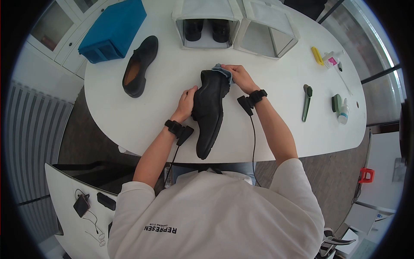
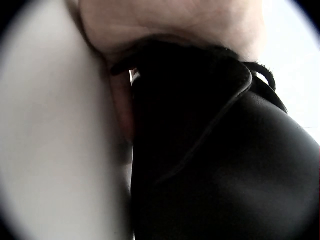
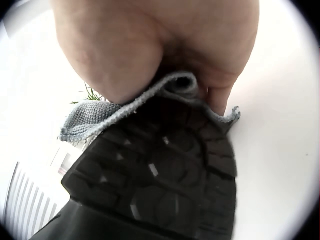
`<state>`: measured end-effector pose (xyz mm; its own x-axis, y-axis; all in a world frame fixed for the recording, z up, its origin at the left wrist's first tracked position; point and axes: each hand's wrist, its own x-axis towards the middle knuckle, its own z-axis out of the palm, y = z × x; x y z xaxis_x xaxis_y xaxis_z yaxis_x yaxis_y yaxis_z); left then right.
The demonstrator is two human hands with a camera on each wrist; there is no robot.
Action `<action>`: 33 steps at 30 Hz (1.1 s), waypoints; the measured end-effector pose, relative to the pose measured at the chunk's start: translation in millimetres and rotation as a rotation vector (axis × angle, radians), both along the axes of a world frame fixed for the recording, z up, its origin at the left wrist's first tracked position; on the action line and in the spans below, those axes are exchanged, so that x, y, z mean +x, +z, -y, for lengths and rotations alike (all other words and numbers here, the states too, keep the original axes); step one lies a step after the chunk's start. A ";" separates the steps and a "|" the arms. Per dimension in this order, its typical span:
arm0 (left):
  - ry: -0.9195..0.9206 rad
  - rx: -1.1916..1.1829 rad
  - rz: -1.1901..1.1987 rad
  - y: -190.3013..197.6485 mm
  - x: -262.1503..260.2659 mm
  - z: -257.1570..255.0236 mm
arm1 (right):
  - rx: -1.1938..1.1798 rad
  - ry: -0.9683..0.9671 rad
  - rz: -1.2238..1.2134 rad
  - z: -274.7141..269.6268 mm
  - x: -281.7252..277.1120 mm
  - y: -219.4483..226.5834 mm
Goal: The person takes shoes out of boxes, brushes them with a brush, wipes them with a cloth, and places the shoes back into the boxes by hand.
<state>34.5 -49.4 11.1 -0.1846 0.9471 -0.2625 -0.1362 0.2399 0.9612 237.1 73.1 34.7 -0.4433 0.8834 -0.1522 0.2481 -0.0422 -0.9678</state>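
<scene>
A black leather shoe (image 1: 208,114) lies on its side above the table's front edge, toe toward the person. The left hand (image 1: 186,103) grips it at the opening; in the left wrist view that hand (image 2: 175,22) lies over the shoe's upper (image 2: 215,150), its fingers partly hidden. At the heel, the right hand (image 1: 239,77) holds a grey-blue cloth (image 1: 225,73) against the shoe. The right wrist view shows the right hand (image 3: 160,45) pressing the cloth (image 3: 95,117) over the edge of the treaded heel (image 3: 160,170).
Another black shoe (image 1: 140,67) stands to the left, near a blue box (image 1: 113,32). Two white-framed boxes (image 1: 208,9) stand at the back, one with dark shoes inside. On the right lie a green brush (image 1: 306,103), a yellow item (image 1: 317,56) and bottles (image 1: 343,113).
</scene>
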 end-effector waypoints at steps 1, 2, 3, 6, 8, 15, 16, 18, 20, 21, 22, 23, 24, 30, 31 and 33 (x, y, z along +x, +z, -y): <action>-0.009 -0.008 0.005 0.3 -0.4 0.1 | -0.019 -0.014 -0.057 0.3 2.5 -3.6; -0.019 -0.015 0.010 0.5 -0.6 0.1 | -0.019 -0.015 -0.056 -0.5 5.6 -8.2; -0.019 -0.014 0.010 -0.8 -0.7 -0.2 | -0.031 -0.033 -0.051 -1.4 8.4 -12.2; -0.013 -0.005 -0.007 -4.1 -2.4 -1.0 | -0.079 -0.079 -0.075 0.6 13.0 -15.3; -0.041 -0.011 -0.020 -1.9 -2.3 -0.3 | -0.118 -0.108 -0.101 7.7 15.2 -13.4; -0.142 -0.002 0.048 4.8 -3.5 1.7 | 0.036 -0.203 -0.063 30.2 25.1 -6.7; -0.084 0.003 0.022 1.1 -1.9 0.8 | 0.063 -0.235 -0.027 33.6 25.8 -3.5; -0.028 0.008 -0.005 -5.1 -2.3 -1.4 | 0.097 -0.234 0.035 37.6 28.8 -1.6; -0.081 -0.047 0.078 -3.7 -5.4 -1.4 | 0.130 -0.233 0.097 39.9 30.6 -3.8; -0.082 -0.047 0.078 -3.4 -4.1 -0.9 | 0.209 -0.249 0.132 40.6 30.7 -7.8; -0.066 -0.024 0.077 2.0 -1.5 0.8 | 0.288 -0.264 0.166 43.4 28.1 -5.0; -0.050 -0.001 0.076 5.3 0.0 2.2 | 0.288 -0.266 0.165 46.5 27.3 -1.6; -0.051 -0.001 0.074 5.8 0.4 2.8 | 0.325 -0.275 0.212 50.3 27.5 2.4; -0.053 -0.020 0.056 3.8 -1.0 2.3 | 0.771 -0.223 0.381 71.9 16.3 26.1; -0.022 -0.022 0.036 0.1 -1.1 1.5 | 0.924 -0.160 0.465 76.2 14.3 32.9; 0.005 -0.025 0.016 -7.3 -2.1 -0.1 | 1.021 -0.089 0.469 82.6 11.6 41.7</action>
<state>32.4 -49.2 3.8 -0.1847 0.9393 -0.2890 -0.1523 0.2632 0.9527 248.6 -9.6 76.4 -0.4616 0.7150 0.5250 0.6320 0.6804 -0.3709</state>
